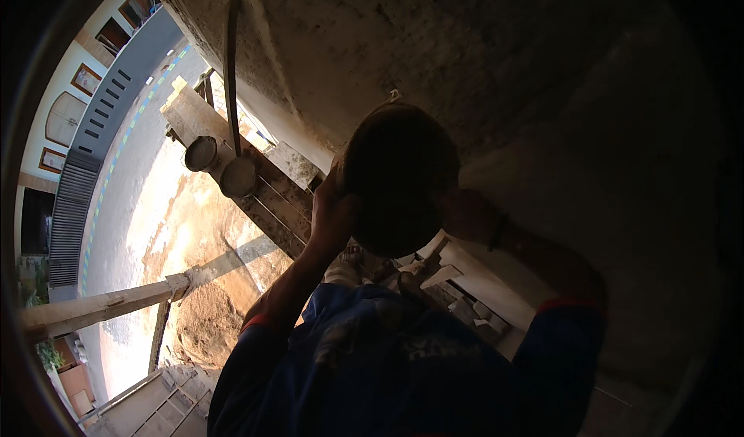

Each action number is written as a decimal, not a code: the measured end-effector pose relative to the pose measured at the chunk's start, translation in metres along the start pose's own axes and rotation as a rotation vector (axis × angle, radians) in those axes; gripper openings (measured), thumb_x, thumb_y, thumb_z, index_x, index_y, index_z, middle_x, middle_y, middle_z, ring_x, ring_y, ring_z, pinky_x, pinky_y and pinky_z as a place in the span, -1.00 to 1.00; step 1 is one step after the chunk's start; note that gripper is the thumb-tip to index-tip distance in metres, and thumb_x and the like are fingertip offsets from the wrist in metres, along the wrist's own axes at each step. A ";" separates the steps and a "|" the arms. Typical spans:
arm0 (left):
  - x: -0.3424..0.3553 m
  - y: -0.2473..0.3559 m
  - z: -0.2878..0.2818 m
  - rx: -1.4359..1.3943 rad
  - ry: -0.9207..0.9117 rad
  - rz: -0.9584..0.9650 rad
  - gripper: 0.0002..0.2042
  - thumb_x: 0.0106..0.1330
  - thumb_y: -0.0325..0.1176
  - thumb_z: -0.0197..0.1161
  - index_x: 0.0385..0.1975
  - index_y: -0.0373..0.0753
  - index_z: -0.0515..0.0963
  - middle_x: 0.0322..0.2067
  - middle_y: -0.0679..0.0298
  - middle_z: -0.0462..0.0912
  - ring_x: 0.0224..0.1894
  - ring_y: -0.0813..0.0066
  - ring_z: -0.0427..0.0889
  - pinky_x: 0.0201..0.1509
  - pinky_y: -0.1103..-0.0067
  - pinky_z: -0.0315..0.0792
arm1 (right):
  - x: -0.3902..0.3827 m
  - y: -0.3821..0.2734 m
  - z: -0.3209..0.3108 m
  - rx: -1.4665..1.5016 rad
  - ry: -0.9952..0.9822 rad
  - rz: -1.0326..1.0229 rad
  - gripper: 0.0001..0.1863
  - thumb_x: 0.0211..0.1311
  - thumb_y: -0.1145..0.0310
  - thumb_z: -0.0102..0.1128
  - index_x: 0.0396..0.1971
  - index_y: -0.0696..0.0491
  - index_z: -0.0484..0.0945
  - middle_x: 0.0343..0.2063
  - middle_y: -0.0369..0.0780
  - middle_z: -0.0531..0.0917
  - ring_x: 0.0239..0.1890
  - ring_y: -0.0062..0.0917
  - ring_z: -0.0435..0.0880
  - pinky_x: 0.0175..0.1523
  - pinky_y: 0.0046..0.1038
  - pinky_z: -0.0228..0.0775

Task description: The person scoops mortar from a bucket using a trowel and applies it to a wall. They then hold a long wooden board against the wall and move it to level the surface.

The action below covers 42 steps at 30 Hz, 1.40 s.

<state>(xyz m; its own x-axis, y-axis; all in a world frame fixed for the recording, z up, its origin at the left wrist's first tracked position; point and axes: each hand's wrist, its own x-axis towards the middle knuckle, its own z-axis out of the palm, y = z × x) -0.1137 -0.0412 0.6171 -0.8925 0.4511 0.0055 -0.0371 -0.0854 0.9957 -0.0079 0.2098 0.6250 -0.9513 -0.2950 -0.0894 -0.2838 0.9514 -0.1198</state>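
Observation:
A large, dark, rounded thing [401,177] is between my hands in front of my chest, close to the wall. It lies in deep shade, so its exact kind cannot be made out. My left hand [333,214] is closed on its left edge, with the thumb side showing. On the opposite edge, my right hand [471,216] grips it, its fingers mostly lost in shadow. A small pale bit [394,94] shows just above the thing's top. Below it, one of my feet [353,254] is partly visible.
Wooden planks [283,204] bear two buckets [201,154] at the left. A long batten [232,80] leans against the rough wall [504,42]. A pole [108,307] crosses the lower left above a sand heap [203,325]. Rubble [469,311] lies below right.

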 end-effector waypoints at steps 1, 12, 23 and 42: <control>-0.001 -0.001 -0.001 0.020 -0.003 -0.004 -0.47 -0.03 -0.51 0.07 0.06 -0.41 0.38 -0.21 0.25 0.58 -0.22 0.60 0.54 -0.17 0.62 0.47 | -0.002 -0.001 0.006 0.215 -0.094 -0.008 -0.72 0.07 0.35 0.13 -0.18 0.06 0.45 -0.50 -0.17 0.58 -0.42 -0.28 0.61 -0.33 -0.26 0.46; -0.013 0.014 -0.029 -0.275 0.181 -0.158 -0.55 -0.01 -0.58 0.11 -0.01 -0.40 0.42 -0.24 0.20 0.59 -0.25 0.47 0.58 -0.16 0.57 0.49 | 0.019 -0.009 -0.055 0.227 0.057 0.102 -0.69 0.15 0.33 0.12 -0.10 0.04 0.41 -0.36 -0.11 0.61 -0.31 -0.23 0.63 -0.21 -0.25 0.48; -0.033 0.008 -0.080 -0.322 0.377 -0.060 -0.59 0.01 -0.54 0.15 -0.04 -0.36 0.44 -0.24 0.23 0.61 -0.24 0.49 0.60 -0.14 0.57 0.50 | 0.066 -0.060 -0.202 0.428 0.056 -0.128 -0.68 0.06 0.36 0.31 -0.20 0.11 0.44 -0.38 -0.13 0.64 -0.20 -0.30 0.67 -0.15 -0.31 0.49; -0.013 -0.008 -0.050 -0.241 0.268 -0.081 -0.48 -0.09 -0.59 -0.01 0.02 -0.40 0.41 -0.18 0.18 0.58 -0.21 0.50 0.56 -0.15 0.60 0.47 | 0.033 0.026 -0.215 0.027 0.026 0.203 -0.56 0.13 0.24 0.17 0.00 0.10 0.44 -0.11 -0.06 0.54 -0.09 -0.27 0.59 0.02 -0.28 0.40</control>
<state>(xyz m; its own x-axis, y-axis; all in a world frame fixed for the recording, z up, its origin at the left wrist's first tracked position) -0.1245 -0.0911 0.6043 -0.9671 0.2194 -0.1291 -0.1892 -0.2802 0.9411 -0.0720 0.2439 0.8317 -0.9915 -0.0943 -0.0893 -0.0825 0.9883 -0.1284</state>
